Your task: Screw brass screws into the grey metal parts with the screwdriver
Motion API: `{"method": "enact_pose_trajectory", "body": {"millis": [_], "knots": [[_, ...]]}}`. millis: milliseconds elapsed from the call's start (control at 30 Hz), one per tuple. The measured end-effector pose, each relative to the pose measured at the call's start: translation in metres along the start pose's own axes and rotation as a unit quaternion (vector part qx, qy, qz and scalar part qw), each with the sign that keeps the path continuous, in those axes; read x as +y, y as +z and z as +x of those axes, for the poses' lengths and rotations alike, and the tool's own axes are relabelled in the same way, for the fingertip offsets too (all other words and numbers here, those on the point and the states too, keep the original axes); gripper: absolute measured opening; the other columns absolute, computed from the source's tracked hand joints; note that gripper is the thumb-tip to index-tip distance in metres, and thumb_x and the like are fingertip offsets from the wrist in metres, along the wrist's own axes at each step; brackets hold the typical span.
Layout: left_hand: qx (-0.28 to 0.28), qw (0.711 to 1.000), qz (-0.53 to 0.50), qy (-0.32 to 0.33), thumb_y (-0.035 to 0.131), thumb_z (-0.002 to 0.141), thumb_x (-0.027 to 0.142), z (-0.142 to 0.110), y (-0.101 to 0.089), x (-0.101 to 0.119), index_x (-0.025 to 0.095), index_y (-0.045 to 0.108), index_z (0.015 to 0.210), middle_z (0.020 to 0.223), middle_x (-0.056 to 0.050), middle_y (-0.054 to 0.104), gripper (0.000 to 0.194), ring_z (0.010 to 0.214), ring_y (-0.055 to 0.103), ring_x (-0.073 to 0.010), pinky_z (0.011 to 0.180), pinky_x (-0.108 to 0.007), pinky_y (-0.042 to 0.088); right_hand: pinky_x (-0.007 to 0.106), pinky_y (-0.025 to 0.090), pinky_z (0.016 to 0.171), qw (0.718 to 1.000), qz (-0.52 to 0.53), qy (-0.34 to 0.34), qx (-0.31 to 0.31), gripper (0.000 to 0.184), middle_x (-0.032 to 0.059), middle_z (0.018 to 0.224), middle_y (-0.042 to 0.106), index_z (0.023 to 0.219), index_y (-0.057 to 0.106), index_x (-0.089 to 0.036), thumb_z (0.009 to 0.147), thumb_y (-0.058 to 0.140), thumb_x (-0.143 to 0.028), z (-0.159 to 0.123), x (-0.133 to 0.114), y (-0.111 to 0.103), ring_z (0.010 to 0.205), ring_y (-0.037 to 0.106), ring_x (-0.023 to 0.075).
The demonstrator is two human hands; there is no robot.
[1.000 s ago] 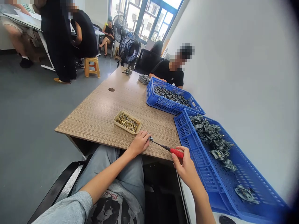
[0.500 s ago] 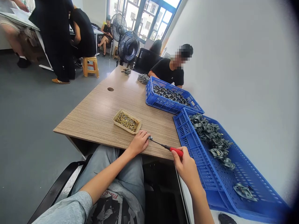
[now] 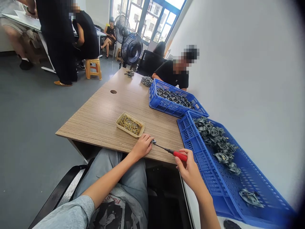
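Observation:
My left hand (image 3: pixel 143 145) is closed around a small grey metal part (image 3: pixel 153 141) at the table's front edge, and covers most of it. In my right hand (image 3: pixel 189 163) is a screwdriver (image 3: pixel 179 156) with a red handle and a long dark shaft. Its tip meets the metal part beside my left fingertips. Just beyond my left hand stands a beige tray (image 3: pixel 117 123) filled with small brass-coloured and silver pieces that look like screws or jets.
On my right, a blue crate (image 3: pixel 207 168) holds several grey metal carburetor-like bodies (image 3: pixel 212 130). Behind it, another blue crate (image 3: pixel 164 108) is full of dark metal parts. More metal parts (image 3: pixel 146 81) lie at the table's far end, near a seated person (image 3: pixel 173 74). A fan (image 3: pixel 132 49) stands beyond.
My right fingers have loosened and shifted slightly on the screwdriver's handle. My left hand and the metal part stay in place. The view has shifted very slightly.

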State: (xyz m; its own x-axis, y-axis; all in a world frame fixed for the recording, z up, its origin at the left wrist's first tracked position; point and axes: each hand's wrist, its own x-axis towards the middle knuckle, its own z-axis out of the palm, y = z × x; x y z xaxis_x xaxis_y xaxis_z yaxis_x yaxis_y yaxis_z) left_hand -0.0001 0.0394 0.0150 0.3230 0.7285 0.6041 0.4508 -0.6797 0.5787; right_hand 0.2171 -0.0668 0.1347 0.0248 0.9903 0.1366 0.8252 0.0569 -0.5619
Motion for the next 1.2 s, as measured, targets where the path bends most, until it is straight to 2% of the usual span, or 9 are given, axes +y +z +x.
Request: {"method": "enact_pose_trajectory", "body": {"millis": [67,200,367,500,567,700,900,1067,1200], "knots": [[0.002,1.000,0.002,0.001,0.052,0.093,0.011,-0.0001,0.0004,-0.0002,0.020,0.055,0.129,0.120,-0.010,0.059,0.037,0.122,0.051,-0.0267,0.107,-0.047,0.049,0.032,0.048,0.065,1.000,-0.002,0.000,-0.004,0.033,0.0054,0.096,0.069,0.115,0.047,-0.025,0.099,0.047,-0.054,0.0001,-0.0003,-0.0002,0.070,0.065,0.0206],[0.006,1.000,0.007,0.003,0.054,0.093,0.011,-0.0006,0.0022,-0.0019,0.018,0.056,0.128,0.120,-0.011,0.059,0.036,0.123,0.050,-0.0261,0.109,-0.045,0.048,0.032,0.041,0.059,0.991,-0.121,0.061,0.023,0.034,0.0017,0.074,0.066,0.098,0.049,-0.026,0.099,0.043,-0.060,0.0009,-0.0012,-0.0008,0.062,0.062,0.0236],[0.005,1.000,0.005,0.004,0.053,0.092,0.010,-0.0009,0.0033,-0.0028,0.019,0.056,0.128,0.120,-0.010,0.059,0.036,0.123,0.049,-0.0261,0.109,-0.045,0.048,0.032,0.047,0.063,1.000,-0.008,0.011,0.000,0.036,0.0046,0.096,0.069,0.118,0.046,-0.026,0.099,0.046,-0.056,0.0000,0.0014,0.0000,0.067,0.064,0.0206],[0.003,1.000,0.003,-0.001,0.053,0.093,0.010,-0.0006,0.0025,-0.0020,0.020,0.055,0.129,0.120,-0.009,0.058,0.038,0.122,0.050,-0.0263,0.108,-0.046,0.048,0.031,0.042,0.060,0.994,-0.099,0.047,0.014,0.033,0.0029,0.082,0.068,0.101,0.049,-0.026,0.099,0.044,-0.059,-0.0023,0.0003,0.0003,0.065,0.063,0.0231],[0.002,1.000,0.001,0.000,0.052,0.093,0.010,-0.0006,0.0023,-0.0019,0.020,0.055,0.129,0.120,-0.009,0.058,0.037,0.122,0.050,-0.0265,0.108,-0.046,0.048,0.031,0.041,0.060,0.993,-0.108,0.054,0.017,0.034,0.0026,0.079,0.067,0.100,0.050,-0.026,0.099,0.044,-0.059,-0.0028,-0.0007,0.0005,0.065,0.063,0.0236],[0.005,1.000,-0.001,0.004,0.053,0.093,0.010,-0.0005,0.0029,-0.0026,0.020,0.055,0.129,0.120,-0.009,0.059,0.037,0.122,0.050,-0.0267,0.108,-0.046,0.048,0.030,0.047,0.066,1.000,0.001,-0.003,-0.002,0.035,0.0054,0.098,0.069,0.118,0.046,-0.025,0.099,0.046,-0.054,-0.0024,-0.0016,0.0014,0.073,0.066,0.0210],[0.005,1.000,0.007,0.004,0.053,0.093,0.010,-0.0002,0.0024,-0.0021,0.019,0.056,0.128,0.119,-0.010,0.059,0.036,0.122,0.050,-0.0266,0.108,-0.045,0.048,0.029,0.035,0.058,0.986,-0.149,0.063,0.030,0.035,0.0017,0.072,0.065,0.092,0.050,-0.025,0.100,0.042,-0.059,-0.0020,-0.0045,0.0011,0.062,0.062,0.0225],[0.007,1.000,0.006,0.004,0.052,0.094,0.011,-0.0006,0.0038,-0.0025,0.020,0.055,0.129,0.119,-0.010,0.059,0.036,0.123,0.050,-0.0264,0.108,-0.045,0.048,0.030,0.044,0.066,0.999,-0.039,0.000,0.009,0.033,0.0048,0.094,0.069,0.112,0.049,-0.025,0.099,0.047,-0.055,-0.0013,-0.0021,0.0017,0.073,0.065,0.0215],[0.006,1.000,0.007,0.002,0.051,0.094,0.011,-0.0007,0.0041,-0.0027,0.021,0.055,0.129,0.119,-0.010,0.058,0.037,0.123,0.050,-0.0266,0.108,-0.046,0.048,0.030,0.039,0.059,0.992,-0.111,0.047,0.026,0.032,0.0031,0.079,0.068,0.098,0.050,-0.025,0.099,0.045,-0.057,0.0000,-0.0024,0.0011,0.064,0.063,0.0228]]}}
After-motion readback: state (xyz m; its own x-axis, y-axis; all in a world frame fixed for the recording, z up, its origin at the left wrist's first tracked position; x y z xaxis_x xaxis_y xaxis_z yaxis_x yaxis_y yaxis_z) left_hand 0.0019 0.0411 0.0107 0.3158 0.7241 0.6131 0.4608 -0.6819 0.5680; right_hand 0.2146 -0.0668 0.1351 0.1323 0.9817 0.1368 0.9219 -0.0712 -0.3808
